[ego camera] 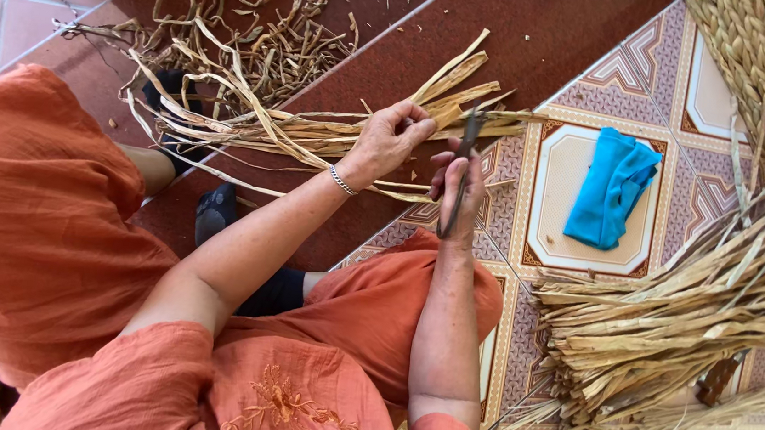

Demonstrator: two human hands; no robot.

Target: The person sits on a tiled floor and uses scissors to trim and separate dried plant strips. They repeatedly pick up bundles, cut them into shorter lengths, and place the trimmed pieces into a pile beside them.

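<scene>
Two floors (589, 169): patterned tile, red tile.

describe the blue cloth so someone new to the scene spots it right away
Start at the patterned floor tiles on the right half of the view, between the seated person's hands and the heap of dried leaf strips. The blue cloth lies crumpled on a cream tile centre. It is the only blue thing among tan fibres.

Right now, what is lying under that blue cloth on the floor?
The blue cloth lies on a cream patterned floor tile, bare around it. Whatever might sit beneath the cloth itself is covered.
</scene>
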